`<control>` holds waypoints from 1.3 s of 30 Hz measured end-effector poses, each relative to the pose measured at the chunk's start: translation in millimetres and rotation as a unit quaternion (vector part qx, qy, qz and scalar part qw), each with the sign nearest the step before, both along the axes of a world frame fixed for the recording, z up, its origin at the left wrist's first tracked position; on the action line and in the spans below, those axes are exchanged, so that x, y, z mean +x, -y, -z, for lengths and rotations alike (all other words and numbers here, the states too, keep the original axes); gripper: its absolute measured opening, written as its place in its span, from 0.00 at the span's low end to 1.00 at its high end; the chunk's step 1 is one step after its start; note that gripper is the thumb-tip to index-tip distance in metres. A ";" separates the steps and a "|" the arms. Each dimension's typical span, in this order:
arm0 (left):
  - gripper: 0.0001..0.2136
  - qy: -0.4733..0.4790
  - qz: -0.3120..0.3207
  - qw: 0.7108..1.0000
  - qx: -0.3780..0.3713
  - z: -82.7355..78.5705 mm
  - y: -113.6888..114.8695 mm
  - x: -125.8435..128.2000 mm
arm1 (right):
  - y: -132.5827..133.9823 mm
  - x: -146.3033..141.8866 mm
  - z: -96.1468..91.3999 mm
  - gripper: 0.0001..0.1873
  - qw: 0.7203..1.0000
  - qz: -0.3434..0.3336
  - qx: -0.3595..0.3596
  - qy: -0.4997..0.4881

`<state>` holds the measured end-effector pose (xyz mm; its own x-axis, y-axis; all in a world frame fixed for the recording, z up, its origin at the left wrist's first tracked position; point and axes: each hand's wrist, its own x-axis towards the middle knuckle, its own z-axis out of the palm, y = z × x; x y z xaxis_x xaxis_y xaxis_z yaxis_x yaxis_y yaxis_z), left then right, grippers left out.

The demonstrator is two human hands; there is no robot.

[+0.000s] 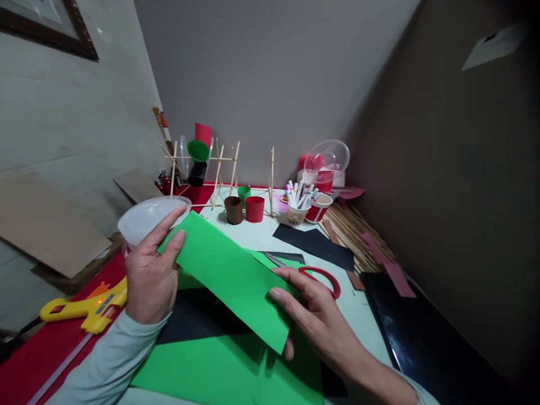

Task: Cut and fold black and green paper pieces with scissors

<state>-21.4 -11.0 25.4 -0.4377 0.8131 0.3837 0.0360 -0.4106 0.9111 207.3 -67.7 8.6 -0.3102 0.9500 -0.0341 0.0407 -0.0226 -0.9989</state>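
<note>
A strip of green paper (pixel 230 275) is held above the table between both hands. My left hand (pixel 149 275) pinches its upper left end and also touches a clear plastic bowl (pixel 145 219) just behind it. My right hand (pixel 314 318) grips the strip's lower right end, thumb on top and fingers under it. Below the strip lie a larger green sheet (pixel 228 371) and a black sheet (pixel 198 320). Red-handled scissors (pixel 323 278) rest on the table right behind my right hand.
A yellow glue gun (pixel 86 309) lies at the left on red paper. Small brown, red and green cups (pixel 244 207), a stick frame (pixel 219 171), marker cups (pixel 301 205), bamboo sticks (pixel 354 230), black paper (pixel 316 244) and a dark tray (pixel 417 332) crowd the table.
</note>
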 end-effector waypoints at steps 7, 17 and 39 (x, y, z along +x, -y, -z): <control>0.20 0.050 0.260 0.946 -0.187 -12.3 0.2 -15.9 | -11.8 27.8 -16.2 0.20 0.999 -0.025 0.022 0.043; 0.17 -0.142 0.327 0.871 -0.339 -15.2 14.1 -21.9 | -19.3 51.8 -31.8 0.17 0.991 -0.088 0.046 0.091; 0.21 -0.169 0.321 0.872 -0.328 -7.2 5.5 -13.2 | -17.0 28.6 -24.8 0.14 0.994 0.096 0.059 -0.014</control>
<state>-34.6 -16.4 32.6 0.2367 0.9423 -0.2366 0.3027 0.1599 0.9396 235.9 -50.7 33.5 -0.1221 0.9886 0.0876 0.0196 0.0906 -0.9957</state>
